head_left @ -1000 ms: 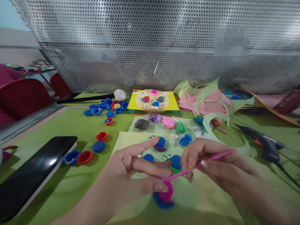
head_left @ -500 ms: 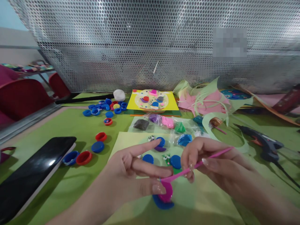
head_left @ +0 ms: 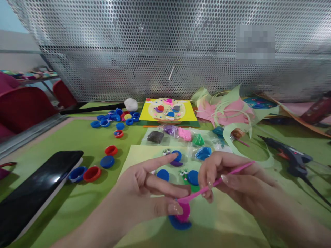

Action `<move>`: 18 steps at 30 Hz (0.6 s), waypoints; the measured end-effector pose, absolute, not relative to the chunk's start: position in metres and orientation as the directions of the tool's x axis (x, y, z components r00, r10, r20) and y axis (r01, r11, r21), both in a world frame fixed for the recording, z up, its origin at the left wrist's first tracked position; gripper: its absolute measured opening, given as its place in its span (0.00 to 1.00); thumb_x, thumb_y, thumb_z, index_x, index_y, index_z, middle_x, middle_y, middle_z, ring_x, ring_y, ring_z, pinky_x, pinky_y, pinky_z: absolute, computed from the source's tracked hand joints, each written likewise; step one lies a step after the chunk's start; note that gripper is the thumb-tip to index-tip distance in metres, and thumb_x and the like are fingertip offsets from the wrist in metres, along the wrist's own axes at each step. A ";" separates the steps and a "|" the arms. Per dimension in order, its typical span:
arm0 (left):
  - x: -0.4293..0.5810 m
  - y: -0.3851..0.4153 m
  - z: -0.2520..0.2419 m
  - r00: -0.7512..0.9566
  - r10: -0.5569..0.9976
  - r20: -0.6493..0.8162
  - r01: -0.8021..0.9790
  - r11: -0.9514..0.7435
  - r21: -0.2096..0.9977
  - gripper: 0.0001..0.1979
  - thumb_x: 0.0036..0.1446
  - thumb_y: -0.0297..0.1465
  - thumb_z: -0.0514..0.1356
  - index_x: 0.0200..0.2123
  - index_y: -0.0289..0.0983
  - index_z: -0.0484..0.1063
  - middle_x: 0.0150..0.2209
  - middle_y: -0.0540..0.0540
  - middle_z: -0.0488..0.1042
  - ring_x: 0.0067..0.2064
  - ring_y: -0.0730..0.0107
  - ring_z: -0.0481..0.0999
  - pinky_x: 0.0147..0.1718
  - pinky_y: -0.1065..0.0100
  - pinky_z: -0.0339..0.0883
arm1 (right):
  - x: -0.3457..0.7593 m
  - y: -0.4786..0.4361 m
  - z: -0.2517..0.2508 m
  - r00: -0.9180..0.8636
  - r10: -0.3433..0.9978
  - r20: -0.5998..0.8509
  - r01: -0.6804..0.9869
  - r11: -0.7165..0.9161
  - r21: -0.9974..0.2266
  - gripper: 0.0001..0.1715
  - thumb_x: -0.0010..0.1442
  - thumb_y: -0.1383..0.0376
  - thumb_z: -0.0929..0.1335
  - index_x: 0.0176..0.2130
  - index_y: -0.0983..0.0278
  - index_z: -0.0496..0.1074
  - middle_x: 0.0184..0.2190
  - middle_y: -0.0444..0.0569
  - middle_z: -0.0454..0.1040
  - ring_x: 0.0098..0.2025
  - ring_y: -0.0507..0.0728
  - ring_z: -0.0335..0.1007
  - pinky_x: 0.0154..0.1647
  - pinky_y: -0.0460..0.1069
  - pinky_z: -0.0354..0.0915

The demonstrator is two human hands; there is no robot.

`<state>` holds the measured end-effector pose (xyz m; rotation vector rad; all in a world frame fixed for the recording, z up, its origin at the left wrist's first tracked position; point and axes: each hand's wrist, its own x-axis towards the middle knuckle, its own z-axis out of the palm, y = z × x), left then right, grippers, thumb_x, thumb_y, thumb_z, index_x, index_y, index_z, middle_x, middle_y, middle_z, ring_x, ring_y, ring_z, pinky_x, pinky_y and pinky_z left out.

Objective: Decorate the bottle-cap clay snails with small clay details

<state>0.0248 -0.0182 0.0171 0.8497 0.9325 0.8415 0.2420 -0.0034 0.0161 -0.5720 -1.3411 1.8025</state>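
My left hand [head_left: 152, 193] pinches a magenta bottle cap [head_left: 184, 213] with its thumb in front, the forefinger stretched out above. A curved strip of blue clay [head_left: 179, 224] runs along the cap's lower edge. In my right hand [head_left: 227, 179] a slim pink clay modelling tool [head_left: 239, 168] is gripped between thumb and fingers, its flat end at the cap's upper edge by my left fingertips. Behind my hands, on pale yellow paper [head_left: 219, 224], sit several blue caps [head_left: 163, 175] with coloured clay, some with googly eyes [head_left: 183, 172].
Bagged clay [head_left: 184, 134] lies beyond the paper, before a decorated yellow card [head_left: 144, 112]. Loose caps [head_left: 111, 150] and a phone [head_left: 43, 193] are at left. A glue gun [head_left: 294, 158] with cord and paper scraps [head_left: 227, 110] lie at right; a perforated metal panel [head_left: 116, 51] stands behind.
The view has shifted very slightly. My right hand and the modelling tool have moved a touch left; my left hand keeps its hold on the cap.
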 end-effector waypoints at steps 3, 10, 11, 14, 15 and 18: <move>0.025 -0.019 0.017 0.382 0.863 -0.330 -0.227 0.434 0.872 0.39 0.34 0.27 0.75 0.53 0.39 0.69 0.28 0.46 0.83 0.41 0.57 0.82 0.40 0.63 0.74 | 0.240 -0.002 0.015 -0.592 0.799 0.102 -0.374 -0.161 -0.914 0.07 0.60 0.65 0.68 0.34 0.67 0.76 0.29 0.47 0.73 0.32 0.51 0.70 0.36 0.44 0.65; 0.027 -0.021 0.020 0.415 0.837 -0.356 -0.280 0.490 0.826 0.41 0.33 0.28 0.76 0.54 0.37 0.68 0.28 0.45 0.83 0.34 0.64 0.83 0.36 0.69 0.74 | 0.233 0.004 0.011 -0.632 0.770 0.091 -0.480 -0.296 -0.826 0.07 0.57 0.67 0.68 0.32 0.69 0.76 0.27 0.47 0.74 0.29 0.50 0.72 0.32 0.44 0.68; 0.026 -0.021 0.020 0.427 0.829 -0.361 -0.272 0.498 0.823 0.40 0.33 0.28 0.76 0.53 0.37 0.69 0.28 0.45 0.83 0.34 0.64 0.83 0.35 0.69 0.75 | 0.233 0.004 0.011 -0.637 0.766 0.086 -0.485 -0.312 -0.817 0.07 0.57 0.67 0.69 0.32 0.69 0.76 0.27 0.47 0.74 0.29 0.50 0.72 0.32 0.44 0.68; 0.025 -0.020 0.019 0.447 0.812 -0.375 -0.259 0.519 0.815 0.39 0.32 0.29 0.77 0.52 0.39 0.70 0.30 0.45 0.83 0.35 0.62 0.83 0.35 0.68 0.74 | 0.233 0.004 0.009 -0.642 0.762 0.084 -0.502 -0.335 -0.797 0.07 0.57 0.67 0.69 0.32 0.70 0.76 0.26 0.48 0.74 0.29 0.50 0.73 0.32 0.43 0.68; 0.025 -0.020 0.019 0.444 0.814 -0.375 -0.265 0.518 0.813 0.39 0.31 0.30 0.77 0.52 0.39 0.71 0.30 0.44 0.83 0.35 0.62 0.83 0.36 0.68 0.74 | 0.233 0.004 0.009 -0.641 0.763 0.084 -0.505 -0.336 -0.795 0.07 0.56 0.67 0.69 0.32 0.70 0.76 0.26 0.48 0.74 0.28 0.50 0.73 0.32 0.43 0.68; 0.025 -0.020 0.019 0.445 0.821 -0.357 -0.286 0.508 0.812 0.38 0.32 0.30 0.77 0.51 0.39 0.71 0.30 0.44 0.83 0.36 0.62 0.83 0.38 0.67 0.74 | 0.233 0.003 0.009 -0.638 0.766 0.077 -0.501 -0.337 -0.797 0.07 0.56 0.67 0.69 0.32 0.70 0.76 0.26 0.48 0.74 0.28 0.50 0.73 0.31 0.43 0.68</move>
